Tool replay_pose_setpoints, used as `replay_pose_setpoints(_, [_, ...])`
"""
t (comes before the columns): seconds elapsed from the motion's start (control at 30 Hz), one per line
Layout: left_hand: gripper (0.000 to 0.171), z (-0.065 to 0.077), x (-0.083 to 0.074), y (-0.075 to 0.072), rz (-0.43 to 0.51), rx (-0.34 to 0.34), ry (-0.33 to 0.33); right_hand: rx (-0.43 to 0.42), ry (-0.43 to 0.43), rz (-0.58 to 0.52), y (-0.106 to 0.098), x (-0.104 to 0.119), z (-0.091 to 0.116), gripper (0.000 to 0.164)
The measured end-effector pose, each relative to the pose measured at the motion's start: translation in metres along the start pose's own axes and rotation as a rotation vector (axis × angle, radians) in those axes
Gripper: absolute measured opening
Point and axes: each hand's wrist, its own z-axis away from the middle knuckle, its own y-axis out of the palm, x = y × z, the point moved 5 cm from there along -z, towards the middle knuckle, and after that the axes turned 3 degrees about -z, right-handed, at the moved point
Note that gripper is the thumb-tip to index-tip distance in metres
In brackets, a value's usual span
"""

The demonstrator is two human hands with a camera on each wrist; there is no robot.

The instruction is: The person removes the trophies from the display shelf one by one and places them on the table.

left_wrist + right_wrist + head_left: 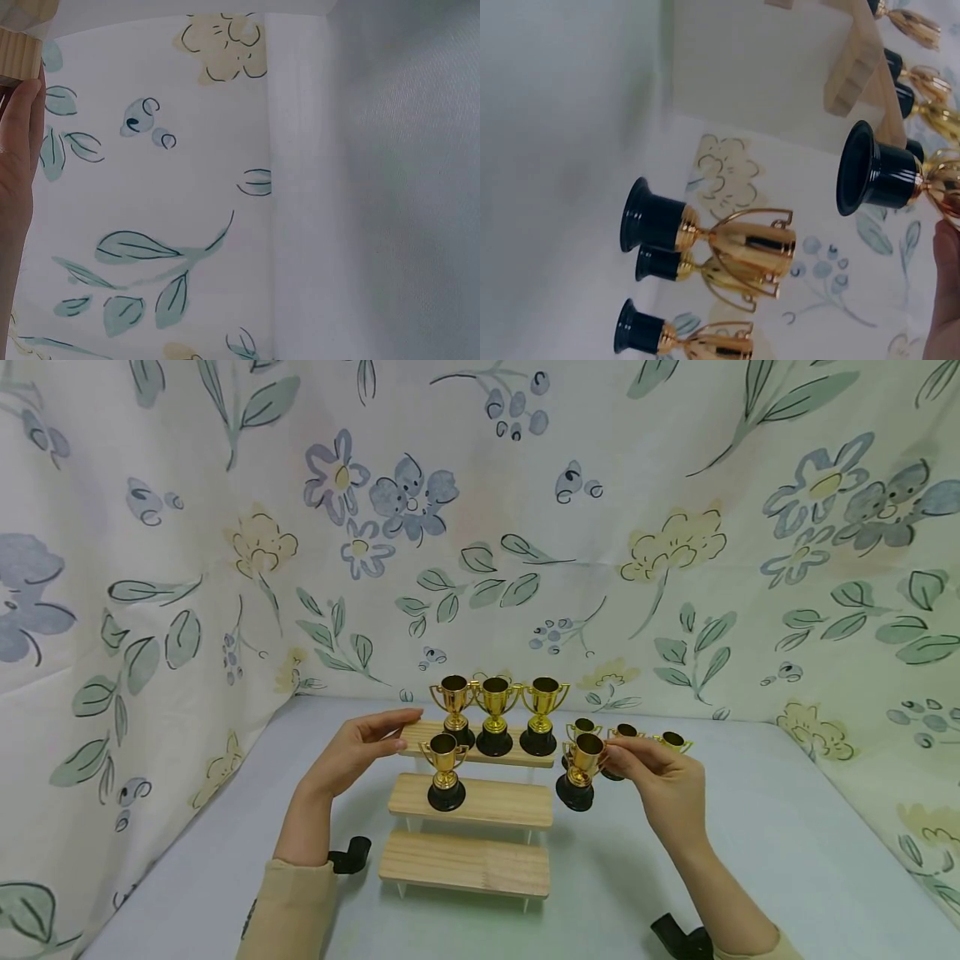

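Note:
My right hand (667,777) pinches a small gold trophy cup (587,754) by its handle, and the cup hangs beside the right end of the middle step. In the right wrist view this trophy (889,176) shows the hollow underside of its black base. My left hand (363,750) holds the left end of the three-tier wooden display stand's top step (412,737), thumb at the front and fingers behind. On that step stand three gold trophies (495,714) in a row. One more trophy (446,772) stands toward the left of the middle step (495,803).
Several trophies (672,742) stand on the white table (750,827) at the back right, partly hidden by my right hand. Bare wood shows on the bottom step (465,862). A floral cloth (480,527) hangs behind the table and along its sides.

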Motion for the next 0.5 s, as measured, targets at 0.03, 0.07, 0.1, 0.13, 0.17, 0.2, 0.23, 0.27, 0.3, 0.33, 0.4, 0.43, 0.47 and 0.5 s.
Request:
replay_pose_setpoints(0.03, [0.052,0.0,0.0,0.0,0.0,0.0,0.0,-0.003,0.004,-0.002,-0.002,-0.001,0.0,0.013])
replay_pose_setpoints(0.07, [0.052,0.0,0.0,0.0,0.001,0.001,0.001,-0.006,0.008,-0.002,-0.004,-0.003,0.0,0.013])
replay_pose_setpoints(0.1, [0.052,0.0,0.0,0.0,0.002,0.002,0.001,-0.01,0.013,-0.001,-0.005,-0.004,-0.001,0.013])
replay_pose_setpoints(0.13, [0.053,0.0,0.001,0.0,0.003,0.002,0.0,-0.012,0.018,-0.009,-0.007,-0.005,-0.001,0.013])
replay_pose_setpoints(0.17, [0.053,0.0,0.001,0.0,0.004,0.002,0.0,-0.016,0.022,-0.013,-0.01,-0.007,-0.001,0.012])
replay_pose_setpoints(0.2, [0.053,0.0,0.001,0.0,0.004,0.002,0.001,-0.02,0.029,-0.012,-0.012,-0.008,-0.001,0.012])
replay_pose_setpoints(0.23, [0.053,0.0,0.001,0.0,0.005,0.002,0.001,-0.024,0.035,-0.015,-0.015,-0.01,-0.002,0.012])
replay_pose_setpoints(0.27, [0.053,0.0,0.001,0.0,0.005,0.001,0.0,-0.029,0.038,-0.018,-0.017,-0.011,-0.002,0.012])
replay_pose_setpoints(0.3, [0.053,0.0,0.001,0.0,0.005,0.001,0.0,-0.034,0.04,-0.02,-0.02,-0.013,-0.003,0.012])
replay_pose_setpoints(0.33, [0.053,0.0,0.001,0.0,0.005,0.001,0.001,-0.039,0.038,-0.017,-0.022,-0.014,-0.003,0.012])
replay_pose_setpoints(0.4, [0.053,0.0,0.001,0.0,0.004,0.001,0.002,-0.051,0.033,0.001,-0.027,-0.017,-0.005,0.012])
replay_pose_setpoints(0.43, [0.053,0.0,0.001,-0.001,0.004,0.0,0.002,-0.055,0.03,0.004,-0.029,-0.018,-0.005,0.012])
replay_pose_setpoints(0.47, [0.053,0.0,0.001,-0.001,0.004,0.0,0.003,-0.061,0.029,0.004,-0.032,-0.02,-0.006,0.012])
replay_pose_setpoints(0.5, [0.053,0.0,0.001,-0.001,0.004,0.001,0.004,-0.066,0.029,0.008,-0.034,-0.021,-0.007,0.013])
